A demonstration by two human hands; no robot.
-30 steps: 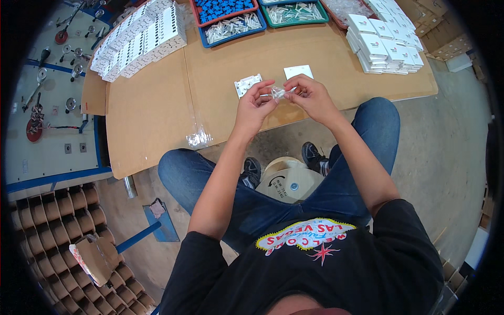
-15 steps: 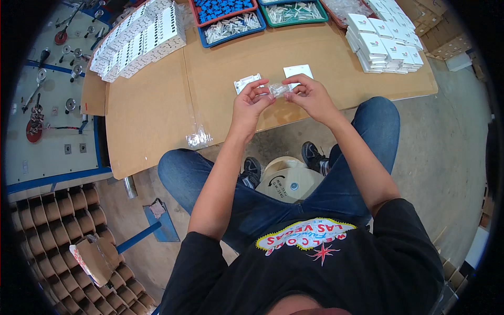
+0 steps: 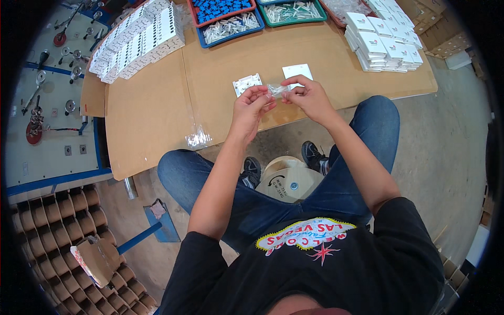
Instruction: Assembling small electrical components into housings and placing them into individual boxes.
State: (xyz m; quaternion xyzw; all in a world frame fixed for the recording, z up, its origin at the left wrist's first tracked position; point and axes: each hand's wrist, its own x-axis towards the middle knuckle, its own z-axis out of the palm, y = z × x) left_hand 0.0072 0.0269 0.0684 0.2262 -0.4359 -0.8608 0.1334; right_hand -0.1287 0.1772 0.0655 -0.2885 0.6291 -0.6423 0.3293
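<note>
Between my two hands is a small clear plastic bag, crumpled, just above the table's near edge. My left hand pinches its left end with thumb and curled fingers. At the other end, the thumb and index finger of my right hand close on the bag. Whatever lies inside the bag is too small to make out. Beyond my left fingers lies a white plastic frame with small fittings on it. Past my right fingers rests a flat, plain white plate, partly covered by the hand.
Along the table's far side stand a red tray of blue parts, a blue tray of small whitish pieces and a green tray. White boxes are stacked right, white units left. A wooden spool sits between my legs.
My left fingers have curled in further and shifted slightly down. Between the hands, the bag now looks narrower and more drawn out. My right hand has barely moved.
</note>
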